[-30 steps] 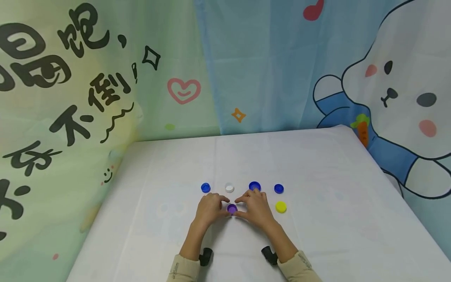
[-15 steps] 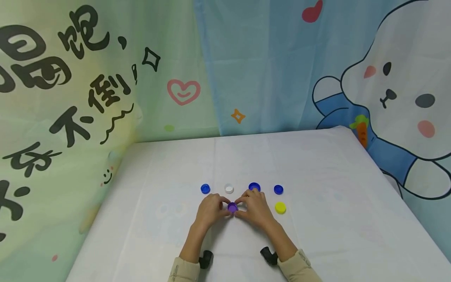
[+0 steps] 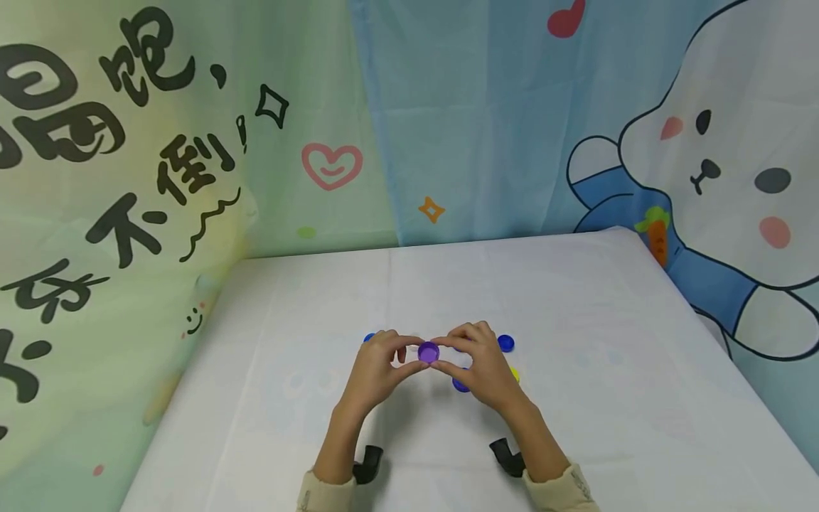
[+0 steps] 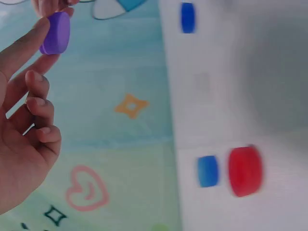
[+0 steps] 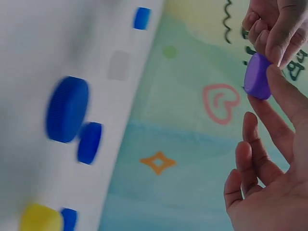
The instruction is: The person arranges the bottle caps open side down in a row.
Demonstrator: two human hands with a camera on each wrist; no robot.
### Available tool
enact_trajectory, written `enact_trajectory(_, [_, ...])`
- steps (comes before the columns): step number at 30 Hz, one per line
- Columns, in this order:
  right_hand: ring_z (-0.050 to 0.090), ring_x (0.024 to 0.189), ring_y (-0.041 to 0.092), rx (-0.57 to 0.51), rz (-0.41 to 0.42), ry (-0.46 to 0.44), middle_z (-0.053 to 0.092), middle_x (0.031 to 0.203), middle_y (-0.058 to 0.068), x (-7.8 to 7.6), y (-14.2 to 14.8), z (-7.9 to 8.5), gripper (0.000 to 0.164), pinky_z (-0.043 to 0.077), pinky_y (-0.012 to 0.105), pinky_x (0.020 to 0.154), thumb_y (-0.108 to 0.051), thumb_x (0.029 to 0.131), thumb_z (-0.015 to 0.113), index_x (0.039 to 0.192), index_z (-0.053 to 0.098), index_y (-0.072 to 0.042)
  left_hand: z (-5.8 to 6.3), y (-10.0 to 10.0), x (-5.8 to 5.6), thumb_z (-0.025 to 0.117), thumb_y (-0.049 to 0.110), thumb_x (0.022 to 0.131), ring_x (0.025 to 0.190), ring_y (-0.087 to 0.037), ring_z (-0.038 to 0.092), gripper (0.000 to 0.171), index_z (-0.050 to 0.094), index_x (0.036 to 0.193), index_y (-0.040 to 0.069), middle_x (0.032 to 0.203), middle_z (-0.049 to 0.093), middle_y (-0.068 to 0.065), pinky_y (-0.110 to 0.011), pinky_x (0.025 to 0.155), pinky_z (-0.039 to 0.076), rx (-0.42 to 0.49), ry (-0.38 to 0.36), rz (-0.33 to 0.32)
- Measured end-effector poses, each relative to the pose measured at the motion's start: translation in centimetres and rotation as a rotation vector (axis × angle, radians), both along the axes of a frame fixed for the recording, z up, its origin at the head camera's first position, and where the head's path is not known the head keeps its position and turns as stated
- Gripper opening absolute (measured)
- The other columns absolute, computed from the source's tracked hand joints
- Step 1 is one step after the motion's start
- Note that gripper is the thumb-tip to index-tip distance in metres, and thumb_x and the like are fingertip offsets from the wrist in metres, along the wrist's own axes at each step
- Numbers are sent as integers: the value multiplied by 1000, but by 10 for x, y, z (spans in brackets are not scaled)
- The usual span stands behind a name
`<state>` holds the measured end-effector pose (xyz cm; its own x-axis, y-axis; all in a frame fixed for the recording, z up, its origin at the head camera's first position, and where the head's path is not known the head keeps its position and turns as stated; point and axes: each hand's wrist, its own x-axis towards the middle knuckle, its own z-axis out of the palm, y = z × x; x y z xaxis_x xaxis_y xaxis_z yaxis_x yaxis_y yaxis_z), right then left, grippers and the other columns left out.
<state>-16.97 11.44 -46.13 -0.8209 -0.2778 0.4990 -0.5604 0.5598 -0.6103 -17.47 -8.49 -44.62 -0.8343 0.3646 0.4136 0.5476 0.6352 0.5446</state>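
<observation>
A purple bottle cap is held up off the white table between both hands, its hollow side facing the head camera. My left hand pinches its left edge with thumb and index finger. From the other side, thumb and index finger of my right hand pinch it too. The left wrist view shows the ridged side of the purple cap, with the other left fingers loosely curled. A blue cap lies below the right hand, partly covered by it.
A blue cap lies right of the hands; a yellow cap is mostly hidden behind the right wrist. Another blue cap peeks out behind the left hand. A red cap and a blurred white cap show in the left wrist view.
Both hands have lifted the purple cap from the table, upward and slightly right. A blue cap formerly under the right hand now shows; caps farther back are now covered.
</observation>
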Motion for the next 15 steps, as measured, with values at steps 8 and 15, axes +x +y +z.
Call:
enact_trajectory(8, [41,93,12,-87,26,73,57,94,-6,8,6,17,31,39,32,71,-20,70,81,100,73,-15,22,3,10,78,32,73,60,-14,41,28,72,96,17,62,39,13,-22,53,28,64,85,-23])
enact_trajectory(15, [41,92,12,-92,28,75,57,94,-7,9,8,18,31,38,32,71,-19,70,81,99,73,-15,24,3,11,78,31,73,60,-15,42,28,73,96,17,62,41,12,-22,53,29,76,80,-39])
